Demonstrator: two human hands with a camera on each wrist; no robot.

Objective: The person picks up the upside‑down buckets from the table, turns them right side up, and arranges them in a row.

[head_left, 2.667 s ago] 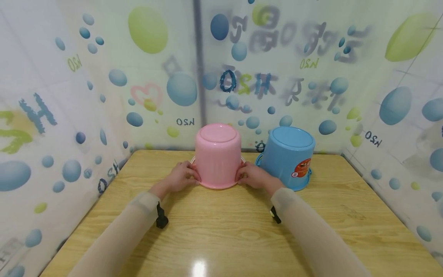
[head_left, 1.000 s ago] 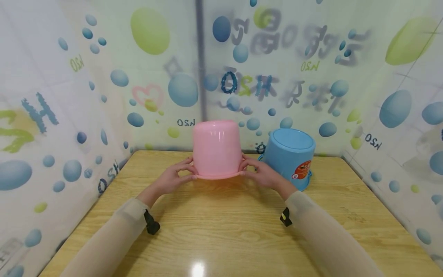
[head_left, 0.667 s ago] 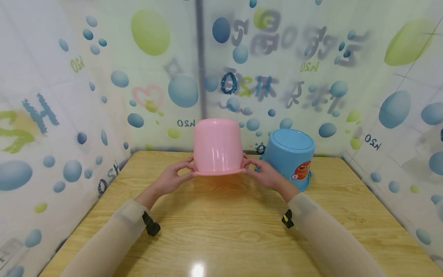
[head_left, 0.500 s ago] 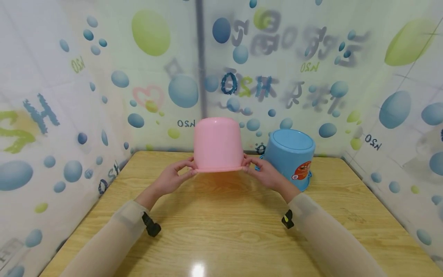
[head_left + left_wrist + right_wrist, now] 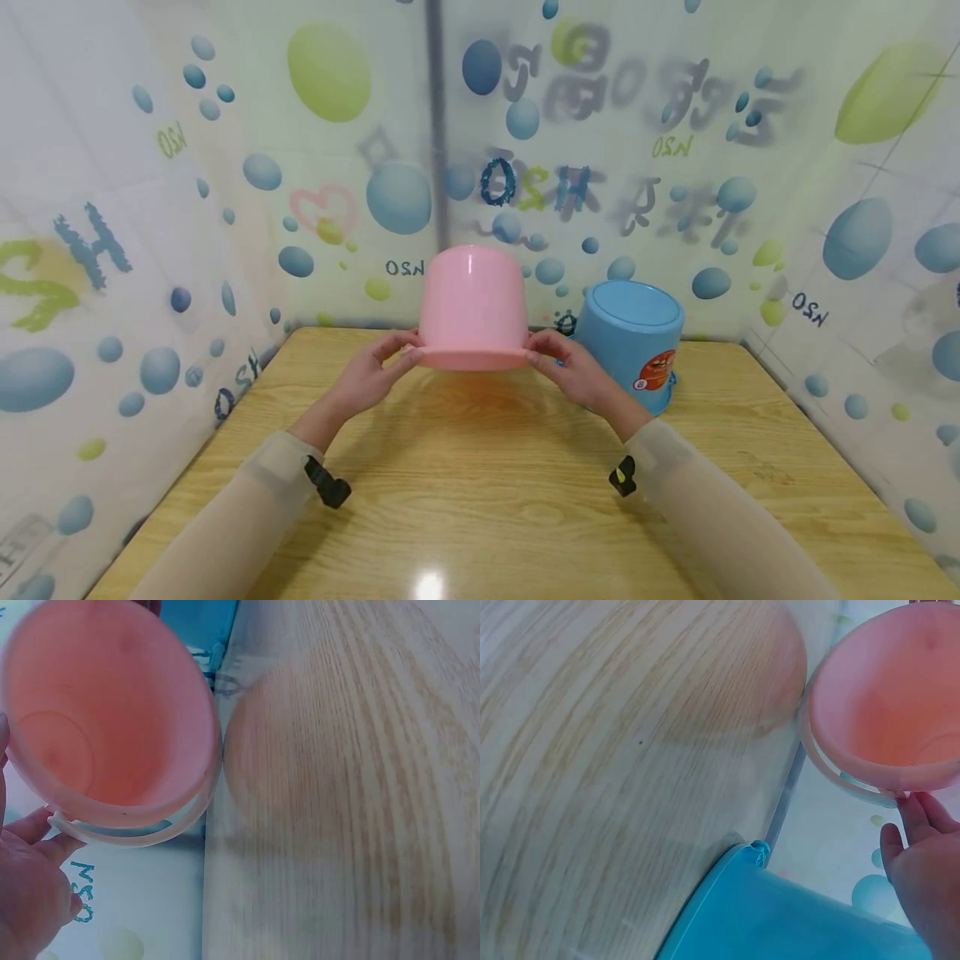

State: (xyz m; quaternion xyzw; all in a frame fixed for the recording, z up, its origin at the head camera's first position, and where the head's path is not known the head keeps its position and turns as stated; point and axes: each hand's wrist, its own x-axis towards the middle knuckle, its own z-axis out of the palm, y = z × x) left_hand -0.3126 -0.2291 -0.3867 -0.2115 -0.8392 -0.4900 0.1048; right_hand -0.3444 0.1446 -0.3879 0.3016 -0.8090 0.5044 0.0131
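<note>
A pink bucket is held bottom-up over the table, its rim raised and tipped toward me. My left hand grips the rim on the left, thumb on the near side and fingers behind. On the right, my right hand grips the rim the same way. Both wrist views look into the hollow of the bucket; its pale handle hangs along the rim. In the right wrist view, fingers of my right hand press where the handle joins the rim.
An upside-down blue bucket with a red label stands on the wooden table, just right of my right hand. Patterned curtains enclose the table at the back and both sides.
The pink bucket stood upside down on the table; both hands have lifted it by the rim and tilted its opening toward me. The blue bucket has stayed put.
</note>
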